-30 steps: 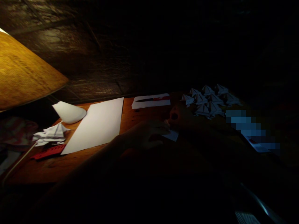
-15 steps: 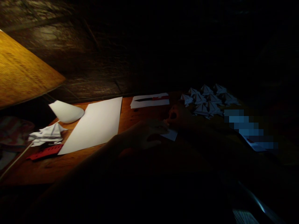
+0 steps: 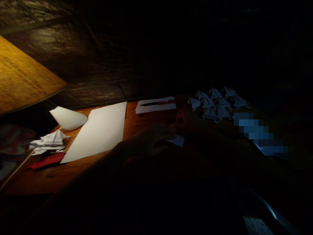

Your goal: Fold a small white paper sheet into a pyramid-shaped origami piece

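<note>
In the dim middle of the table, my left hand (image 3: 156, 138) rests with curved fingers on a small piece of white paper (image 3: 178, 140). My right hand (image 3: 185, 120) is closed, its fingertips pinched together at the paper's far edge and meeting the left fingertips. Only the near corner of the paper shows; the hands and the dark hide the rest. Beyond my hands, a knife (image 3: 156, 103) with a dark blade and red handle lies on a stack of small paper sheets (image 3: 143, 109). Several folded paper figures (image 3: 215, 103) stand in a cluster to the right.
A large white sheet (image 3: 100, 130) lies left on the wooden table (image 3: 73, 176), beside a curled paper (image 3: 68, 118), crumpled paper (image 3: 50, 143) and a red plastic strip (image 3: 47, 161). A lit panel (image 3: 26, 78) juts in at upper left. A blurred-out bluish object (image 3: 259, 133) lies right.
My hands stay together at the small paper, with the right fingers curling slightly tighter. The whole view has shifted a little.
</note>
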`<action>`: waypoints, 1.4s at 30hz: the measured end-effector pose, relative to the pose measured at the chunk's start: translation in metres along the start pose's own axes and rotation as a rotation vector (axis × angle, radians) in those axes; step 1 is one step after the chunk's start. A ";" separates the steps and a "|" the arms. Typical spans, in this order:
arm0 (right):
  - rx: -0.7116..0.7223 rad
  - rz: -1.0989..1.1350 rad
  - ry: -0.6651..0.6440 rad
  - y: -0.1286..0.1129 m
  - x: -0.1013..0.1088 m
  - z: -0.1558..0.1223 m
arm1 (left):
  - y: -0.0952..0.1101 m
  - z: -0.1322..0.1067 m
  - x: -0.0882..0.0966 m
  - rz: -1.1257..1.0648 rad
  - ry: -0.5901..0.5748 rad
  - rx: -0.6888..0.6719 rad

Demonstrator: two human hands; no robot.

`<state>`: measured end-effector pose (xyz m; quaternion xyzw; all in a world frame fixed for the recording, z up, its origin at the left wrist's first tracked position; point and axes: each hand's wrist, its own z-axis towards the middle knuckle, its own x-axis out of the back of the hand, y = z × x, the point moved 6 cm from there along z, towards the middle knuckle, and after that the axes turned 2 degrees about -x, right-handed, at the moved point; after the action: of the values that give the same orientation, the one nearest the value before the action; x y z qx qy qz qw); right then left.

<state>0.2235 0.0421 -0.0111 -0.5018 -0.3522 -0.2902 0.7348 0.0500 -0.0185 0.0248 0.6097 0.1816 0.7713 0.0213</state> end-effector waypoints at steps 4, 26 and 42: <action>0.009 -0.036 -0.007 -0.001 0.000 0.001 | -0.003 -0.001 -0.004 0.033 0.026 -0.049; -0.025 -0.068 -0.101 -0.003 0.003 0.005 | 0.001 0.004 -0.004 0.140 -0.071 -0.024; 0.034 0.028 -0.181 -0.002 0.006 0.008 | -0.001 0.002 -0.004 0.129 -0.054 0.008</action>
<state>0.2233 0.0486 -0.0030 -0.5183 -0.4149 -0.2272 0.7125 0.0523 -0.0177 0.0210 0.6406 0.1446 0.7537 -0.0260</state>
